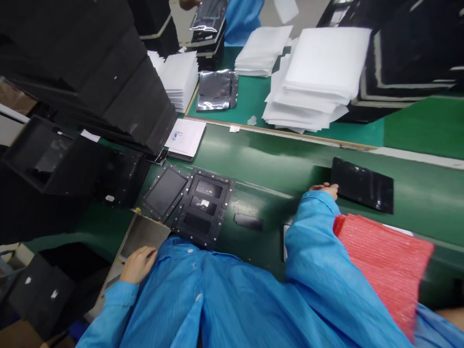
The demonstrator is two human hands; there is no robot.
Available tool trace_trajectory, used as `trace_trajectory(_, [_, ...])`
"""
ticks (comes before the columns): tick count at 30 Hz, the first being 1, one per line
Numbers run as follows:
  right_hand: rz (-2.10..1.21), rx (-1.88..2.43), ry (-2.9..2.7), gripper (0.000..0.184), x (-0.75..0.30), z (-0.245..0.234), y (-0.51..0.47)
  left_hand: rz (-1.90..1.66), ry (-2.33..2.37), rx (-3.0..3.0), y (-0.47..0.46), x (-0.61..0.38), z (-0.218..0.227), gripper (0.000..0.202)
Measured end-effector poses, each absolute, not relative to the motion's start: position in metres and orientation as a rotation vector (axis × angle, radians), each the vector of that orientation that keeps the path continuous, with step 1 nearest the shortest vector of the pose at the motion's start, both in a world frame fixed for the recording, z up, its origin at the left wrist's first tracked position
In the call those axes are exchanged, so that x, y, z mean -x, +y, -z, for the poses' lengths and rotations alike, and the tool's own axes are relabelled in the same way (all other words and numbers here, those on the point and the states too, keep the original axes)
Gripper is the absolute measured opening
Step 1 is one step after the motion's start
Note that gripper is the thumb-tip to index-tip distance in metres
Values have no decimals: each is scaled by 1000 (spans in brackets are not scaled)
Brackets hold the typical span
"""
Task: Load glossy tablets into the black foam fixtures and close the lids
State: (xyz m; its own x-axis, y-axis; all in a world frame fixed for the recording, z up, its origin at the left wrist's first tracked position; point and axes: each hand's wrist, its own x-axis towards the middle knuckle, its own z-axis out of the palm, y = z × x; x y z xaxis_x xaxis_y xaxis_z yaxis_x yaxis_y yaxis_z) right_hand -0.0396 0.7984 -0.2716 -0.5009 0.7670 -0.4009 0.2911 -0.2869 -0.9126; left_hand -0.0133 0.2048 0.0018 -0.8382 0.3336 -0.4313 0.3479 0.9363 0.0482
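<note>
My right hand reaches out over the green work surface, its fingers closed at the left edge of a flat, glossy black panel. The panel's exact kind does not show. My left hand rests by the table's near edge, beside my blue coat, fingers loosely stretched with nothing in them. In front of me lies a black frame with three windows, overlapping a second black framed plate. A small dark plate lies to their right.
Red bubble-wrap sheets lie at the right. White foam sheets and silvery bags are on the raised back ledge. Tall black box stacks stand at the left, with more black boxes back right. Another person's blue garment shows beyond.
</note>
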Motion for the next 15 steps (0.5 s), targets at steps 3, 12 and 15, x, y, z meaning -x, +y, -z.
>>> trace_trajectory(3, [-1904, 1339, -1457, 40, 27, 253, 762, 31, 2610, -620, 210, 34, 9, 30])
trace_trajectory(12, [-2373, 1191, -1559, 51, -103, 168, 530, -106, 2388, -1024, 212, 108, 40, 25])
trace_trajectory(15, [-2554, 1209, -1630, 54, -105, 148, 478, -139, 2265, -1115, 196, 128, 52, 24])
